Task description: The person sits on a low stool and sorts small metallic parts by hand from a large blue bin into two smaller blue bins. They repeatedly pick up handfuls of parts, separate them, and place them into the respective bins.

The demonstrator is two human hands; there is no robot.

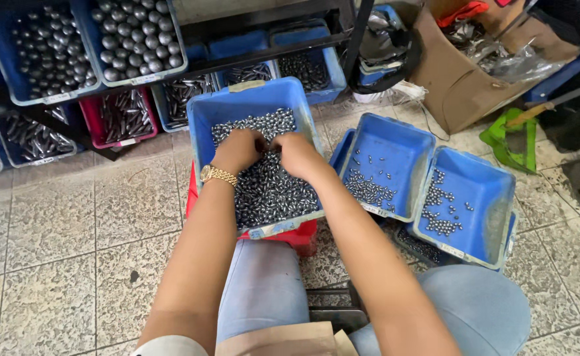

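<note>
In the upper middle of the frame, both my hands are sunk knuckle-up into the heap of small grey metal pieces (270, 188) that fills the blue bin (250, 100) in front of me. My left hand (237, 150), a gold watch (218, 175) at its wrist, and my right hand (296, 155) meet fingertip to fingertip, curled down into the pile; whether either grip has closed on a piece I cannot tell, as the fingers are hidden under the backs of the hands. The bin sits tilted toward me on a red crate (300, 236), likely so the heap stays within easy reach between my knees. Right of centre, two more blue bins, the nearer bin (405, 142) and the far bin (494, 198), lean the same way on the tiled floor (59, 231), each holding only a thin scatter of similar pieces. Across the upper left, shelf bins (132, 39) hold larger round metal balls and pointed pieces, kept apart by kind.
</note>
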